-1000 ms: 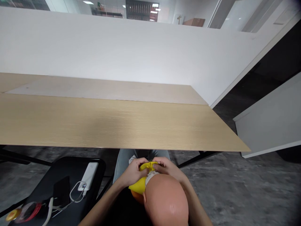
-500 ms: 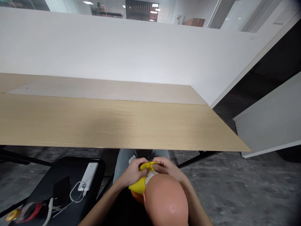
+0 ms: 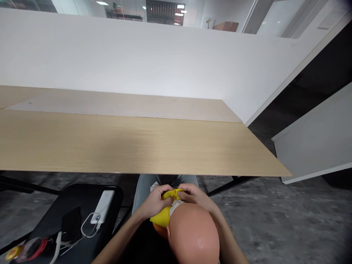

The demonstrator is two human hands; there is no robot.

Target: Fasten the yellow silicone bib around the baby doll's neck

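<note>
A bald doll lies in the person's lap, the back of its head toward the camera. Around its neck and shoulders is a yellow doll garment, with a whitish ruffled edge near the neck. My left hand pinches the garment between thumb and fingers on the left side. On the right, my right hand grips the same yellow cloth, its thumb pressed on it close to my left thumb. The doll's head hides its face and part of its body.
A wooden table spans the view ahead, its front edge just beyond my hands. To the left, a black chair seat bears a white power bank with a cable, a dark phone and a bottle with a yellow cap.
</note>
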